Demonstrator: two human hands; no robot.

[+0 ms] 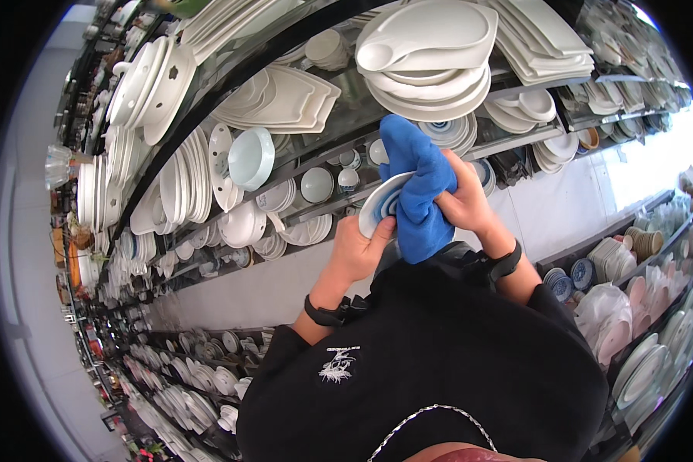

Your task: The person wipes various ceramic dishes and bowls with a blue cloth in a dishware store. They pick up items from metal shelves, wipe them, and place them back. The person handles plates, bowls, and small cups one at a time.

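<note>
A white plate with blue rings (379, 206) is held tilted in front of my chest. My left hand (359, 248) grips its left edge, with the thumb over the ringed face. On the plate's right side lies a blue cloth (420, 196), bunched up and hanging down over part of the face. My right hand (467, 192) is closed on the cloth from the right, and the fingers behind it are hidden. Just beyond my hands, a stack of blue-ringed plates (453, 132) sits on the shelf.
Ahead, a glass shelf with a dark edge (231, 81) bears stacked white platters (427, 38). Lower shelves hold bowls (316, 185) and more plates. Behind on the right stand blue patterned dishes (583, 272) and plastic-wrapped ware (604, 316). A pale tiled floor (231, 289) runs between the racks.
</note>
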